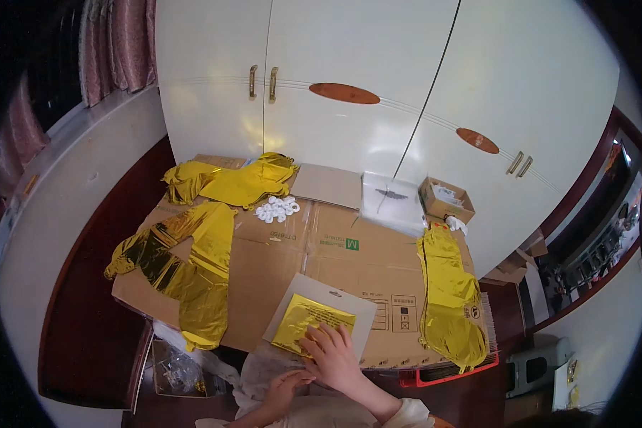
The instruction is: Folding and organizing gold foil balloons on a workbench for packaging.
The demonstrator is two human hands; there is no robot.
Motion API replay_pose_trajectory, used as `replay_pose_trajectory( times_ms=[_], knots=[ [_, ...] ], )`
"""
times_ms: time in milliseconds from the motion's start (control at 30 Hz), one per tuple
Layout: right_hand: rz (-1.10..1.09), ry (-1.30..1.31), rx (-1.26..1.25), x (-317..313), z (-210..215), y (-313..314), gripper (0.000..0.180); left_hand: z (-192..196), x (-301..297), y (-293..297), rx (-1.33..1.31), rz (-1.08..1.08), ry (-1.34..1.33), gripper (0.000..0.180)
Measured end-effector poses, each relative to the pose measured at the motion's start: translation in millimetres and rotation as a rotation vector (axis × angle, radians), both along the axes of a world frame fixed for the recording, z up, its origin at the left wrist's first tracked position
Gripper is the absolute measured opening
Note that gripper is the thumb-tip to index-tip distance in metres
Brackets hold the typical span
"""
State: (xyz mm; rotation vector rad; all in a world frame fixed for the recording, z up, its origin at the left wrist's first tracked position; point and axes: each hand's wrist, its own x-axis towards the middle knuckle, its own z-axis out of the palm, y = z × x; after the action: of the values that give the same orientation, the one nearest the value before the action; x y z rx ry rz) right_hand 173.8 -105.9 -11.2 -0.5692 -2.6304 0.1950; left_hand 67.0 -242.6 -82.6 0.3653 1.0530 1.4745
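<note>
A folded gold foil balloon lies on a grey card with a hanging slot, tilted at the near edge of the cardboard. My right hand rests flat on the foil's lower right part, fingers spread. Close beside its wrist, my left hand is held low in front of my body, fingers loosely stretched and holding nothing that I can see. Unfolded gold foil balloons lie flat around: one at the far left, one at the near left, and one along the right edge.
Large flattened cardboard covers the work surface. Several white rolls sit near the far left balloon. Behind are a grey board, a clear plastic sheet and a small open carton. White cupboard doors stand at the back.
</note>
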Motion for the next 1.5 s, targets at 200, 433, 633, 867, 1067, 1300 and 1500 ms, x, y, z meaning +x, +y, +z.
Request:
replay_pose_trajectory(
  times_ms=[200, 433, 633, 867, 1067, 1300, 1500],
  knots=[
    [-0.045, -0.042, 0.021, 6.0, -0.3, 1.7, 0.044, 5.6, 3.0, 2.3, 0.036, -0.024, 0.006, 0.029],
    [-0.085, -0.036, -0.008, 19.2, -2.3, 5.0, 0.046, 9.9, 7.7, 3.4, 0.084, -0.178, 0.185, 0.027],
    [-0.056, -0.047, 0.01, 20.2, -1.8, 6.8, 0.048, 24.7, 2.6, 2.8, -0.004, -0.243, 0.141, 0.031],
    [-0.019, -0.06, -0.008, 19.5, 3.3, 5.8, 0.05, 53.9, -26.3, -4.4, -0.147, -0.072, -0.097, 0.048],
    [-0.033, -0.072, 0.01, 21.0, 4.3, 6.8, 0.048, 45.3, -27.3, 0.7, -0.114, -0.027, -0.141, 0.047],
    [-0.022, -0.052, 0.086, 19.0, 1.4, 9.4, 0.044, 52.0, -25.1, 16.2, -0.13, -0.058, -0.271, 0.049],
    [0.026, -0.028, 0.181, 20.0, 17.2, 17.2, 0.034, 60.5, -34.4, 21.7, -0.086, -0.137, -0.255, 0.039]
  ],
)
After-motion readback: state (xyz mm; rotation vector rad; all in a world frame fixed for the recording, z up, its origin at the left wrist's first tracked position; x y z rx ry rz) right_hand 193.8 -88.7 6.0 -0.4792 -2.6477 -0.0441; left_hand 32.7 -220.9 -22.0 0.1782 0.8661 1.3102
